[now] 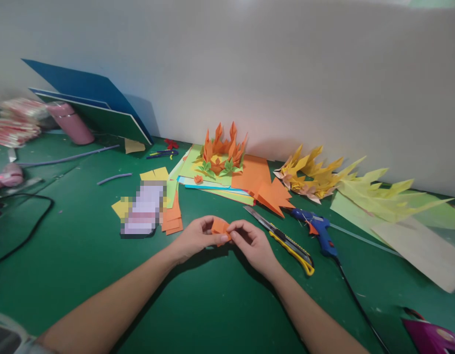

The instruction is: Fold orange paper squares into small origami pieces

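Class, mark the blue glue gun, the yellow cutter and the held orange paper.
Blue glue gun (324, 233), head view: its handle.
Yellow cutter (287, 245), head view: its handle.
Orange paper (220, 226), head view: its upper face.

Muted, soft light left a pale glare on the wall (242, 59) at top centre. Dark shadows fell on the worktop (213, 305) beneath the hands (193, 239). Bundles (15, 130) at far left were blurred; pixelation covered the phone (144, 209), mid-left.

Crown (217, 164) bhd hands (255, 246) (on sheets (192, 160)), cutter (282, 238) R
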`<state>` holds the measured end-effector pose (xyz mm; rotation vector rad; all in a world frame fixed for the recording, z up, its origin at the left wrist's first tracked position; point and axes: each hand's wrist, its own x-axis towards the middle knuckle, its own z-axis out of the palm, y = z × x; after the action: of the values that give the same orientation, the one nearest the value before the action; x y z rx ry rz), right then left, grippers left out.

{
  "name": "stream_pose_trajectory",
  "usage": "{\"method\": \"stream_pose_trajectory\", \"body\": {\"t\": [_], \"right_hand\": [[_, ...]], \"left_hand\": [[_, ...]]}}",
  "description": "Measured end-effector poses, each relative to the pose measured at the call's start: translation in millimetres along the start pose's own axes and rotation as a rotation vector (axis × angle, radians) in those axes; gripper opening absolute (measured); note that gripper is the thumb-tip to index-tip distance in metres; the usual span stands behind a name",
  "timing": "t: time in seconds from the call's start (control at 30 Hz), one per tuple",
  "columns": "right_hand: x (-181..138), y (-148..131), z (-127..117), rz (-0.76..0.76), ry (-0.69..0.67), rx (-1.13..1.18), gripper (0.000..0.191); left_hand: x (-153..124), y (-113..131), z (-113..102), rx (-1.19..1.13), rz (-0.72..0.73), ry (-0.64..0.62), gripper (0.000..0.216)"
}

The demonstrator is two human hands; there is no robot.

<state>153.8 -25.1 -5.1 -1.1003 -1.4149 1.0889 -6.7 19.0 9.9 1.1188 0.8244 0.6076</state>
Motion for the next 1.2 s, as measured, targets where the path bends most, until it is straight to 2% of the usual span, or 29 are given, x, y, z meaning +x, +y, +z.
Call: {"method": "stream_pose_trajectory", "body": {"t": [0.13,0.27,0.63,0.8,0.93,1.03,1.2], "right_hand": [[0,3,3,-0.013,0.004,0.025,0.008],[-1,4,6,-0.034,0.02,0.053,0.013],[-1,-1,1,0.036,-0.018,0.156,0.008],[0,2,4,-0.063,0.048,-0.075,0.006],[2,4,5,-0.168,0.155,-0.279,0.004],[3,4,5,-0.228,0.184,-0.359,0.003],[3,3,5,-0.273,0.221,-0.411,0.007]], "left_hand": [[-1,3,4,0.037,-0.003,0.067,0.033],[-3,4,7,0.048,-0.004,0.105,0.035],[-5,1,13,0.084,0.048,0.072,0.03],[-3,0,13,0.116,0.101,0.207,0.036],[-5,-3,13,0.286,0.179,0.3,0.03],[-5,-5,13,0.338,0.202,0.303,0.028],[-3,-3,16,0.143,0.119,0.246,0.031]]}}
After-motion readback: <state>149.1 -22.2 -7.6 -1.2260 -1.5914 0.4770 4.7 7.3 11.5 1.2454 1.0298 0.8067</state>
